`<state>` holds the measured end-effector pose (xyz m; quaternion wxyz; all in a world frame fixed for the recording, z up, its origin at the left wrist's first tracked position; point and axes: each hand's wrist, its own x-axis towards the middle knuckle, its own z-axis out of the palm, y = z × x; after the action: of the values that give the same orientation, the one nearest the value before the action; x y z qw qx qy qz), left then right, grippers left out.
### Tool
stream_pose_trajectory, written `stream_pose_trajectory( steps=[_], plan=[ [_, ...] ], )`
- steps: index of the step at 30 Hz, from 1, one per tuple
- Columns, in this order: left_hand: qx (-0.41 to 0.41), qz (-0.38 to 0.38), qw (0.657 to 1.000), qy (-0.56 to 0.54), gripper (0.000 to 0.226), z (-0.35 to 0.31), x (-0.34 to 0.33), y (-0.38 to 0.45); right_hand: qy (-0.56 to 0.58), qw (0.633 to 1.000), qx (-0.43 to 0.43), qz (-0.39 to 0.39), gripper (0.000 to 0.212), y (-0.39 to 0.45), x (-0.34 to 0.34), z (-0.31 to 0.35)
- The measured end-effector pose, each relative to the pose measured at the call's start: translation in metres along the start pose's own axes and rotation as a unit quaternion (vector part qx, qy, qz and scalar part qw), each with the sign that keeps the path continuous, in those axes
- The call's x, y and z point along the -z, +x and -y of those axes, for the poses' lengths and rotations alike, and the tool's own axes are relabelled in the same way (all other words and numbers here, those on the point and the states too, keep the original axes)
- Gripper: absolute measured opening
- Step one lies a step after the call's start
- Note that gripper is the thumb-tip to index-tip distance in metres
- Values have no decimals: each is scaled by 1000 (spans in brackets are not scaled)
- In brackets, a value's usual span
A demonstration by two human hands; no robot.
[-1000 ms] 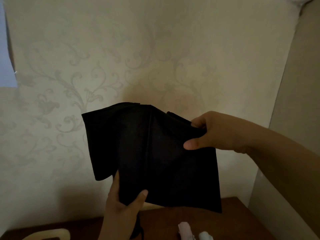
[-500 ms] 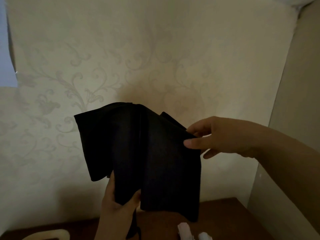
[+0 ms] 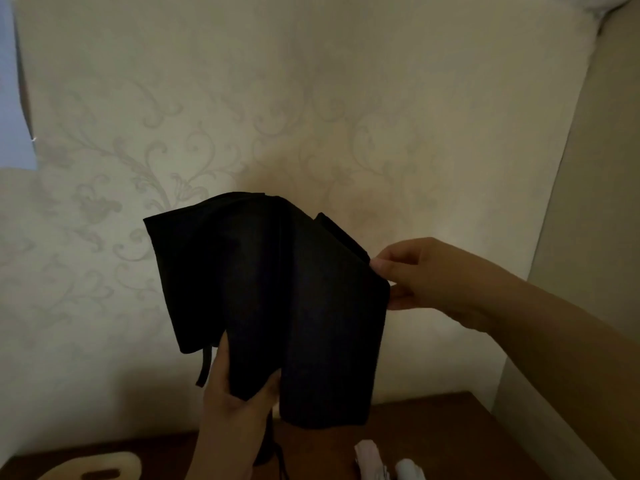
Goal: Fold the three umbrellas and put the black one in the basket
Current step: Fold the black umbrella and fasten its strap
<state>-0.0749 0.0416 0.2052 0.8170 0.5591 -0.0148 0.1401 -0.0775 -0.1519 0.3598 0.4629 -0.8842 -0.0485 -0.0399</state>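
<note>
At the bottom left of the frame a pale curved handle (image 3: pixel 93 469) peeks up from the brown tabletop (image 3: pixel 433 441). It may be part of the basket, but too little shows to tell.

A bit to the right, near the bottom middle, the left hand (image 3: pixel 235 403) grips the black umbrella (image 3: pixel 277 299) low down, thumb on the front and fingers behind. This looks like a way to keep the umbrella up and steady off the tabletop. A thin strap (image 3: pixel 205 365) hangs loose by that hand.

The black cloth fills the middle of the frame in loose flaps, so the folding looks only partly done.

At the middle right, the right hand (image 3: pixel 426 275) pinches the edge of one flap, likely to pull it flat and wrap it round.

At the bottom right, a pink thing (image 3: pixel 369 457) and a white thing (image 3: pixel 410 471) lie on the tabletop, maybe the other two umbrellas.
</note>
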Motion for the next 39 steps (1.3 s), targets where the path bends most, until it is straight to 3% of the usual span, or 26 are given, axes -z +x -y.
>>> stream_pose_trajectory(
  steps=[3,9,12,18,20,23,26,30,34,36,39],
  plan=[
    [-2,-7,1000,9,86,-1,-2,0,82,996,-8,-21,7,3,-1,-1],
    [-12,4,1000,23,87,-5,-2,1,80,996,-23,35,19,0,13,5],
    [-18,2,999,37,88,-5,-2,1,49,998,-28,25,19,-1,19,7],
    [-26,28,999,17,84,-3,-3,3,10,997,26,66,21,-6,27,8],
    [-26,37,999,23,82,-4,-4,2,-70,994,37,76,26,-10,28,8],
    [-29,34,998,48,85,-6,-5,1,-237,969,72,13,13,-11,24,11],
    [-35,34,997,56,84,-4,-5,3,-281,951,112,-57,23,-13,23,13],
    [-28,43,998,41,85,0,-1,5,-115,980,130,-95,16,-14,28,8],
    [-21,45,999,19,84,-1,1,4,35,981,138,-131,18,-11,21,3],
    [-20,51,998,22,83,0,2,4,154,975,111,-113,24,-10,19,3],
    [-8,55,998,15,82,0,2,3,234,966,79,-78,26,-11,16,0]
  ],
)
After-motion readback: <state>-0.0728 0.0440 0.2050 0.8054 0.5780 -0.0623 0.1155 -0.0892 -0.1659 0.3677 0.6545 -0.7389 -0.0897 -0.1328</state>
